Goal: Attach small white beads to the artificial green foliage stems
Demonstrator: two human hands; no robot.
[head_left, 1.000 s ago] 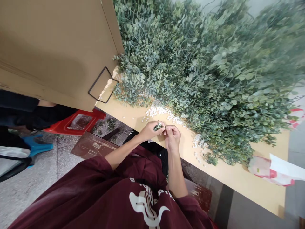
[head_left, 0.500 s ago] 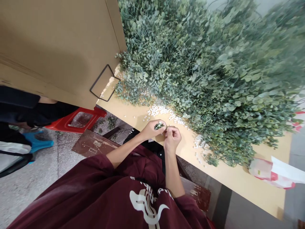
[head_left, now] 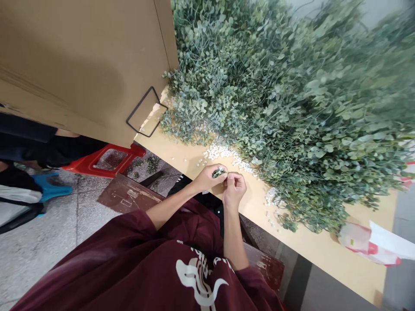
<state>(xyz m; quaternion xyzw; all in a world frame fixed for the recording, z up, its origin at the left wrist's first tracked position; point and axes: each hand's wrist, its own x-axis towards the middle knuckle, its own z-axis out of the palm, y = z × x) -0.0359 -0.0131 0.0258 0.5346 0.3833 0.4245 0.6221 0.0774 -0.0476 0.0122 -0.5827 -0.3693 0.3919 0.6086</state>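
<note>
My left hand is curled around a small leafy sprig, its green leaves showing between thumb and fingers. Right beside it, my right hand is closed in a pinch, thumb against forefinger, at the end of the sprig. Whatever lies between those fingertips is too small to make out. Just beyond both hands, many small white pieces are scattered on the pale tabletop. Behind them rises a large heap of artificial green foliage.
A big cardboard box stands at the left, with a black wire frame by its corner. A red stool and a blue stool are on the floor near another person's dark sleeve. A red-and-white plastic bag lies at the right.
The whole view has shifted slightly. Both hands stay together in nearly the same pose, the sprig still in the left one.
</note>
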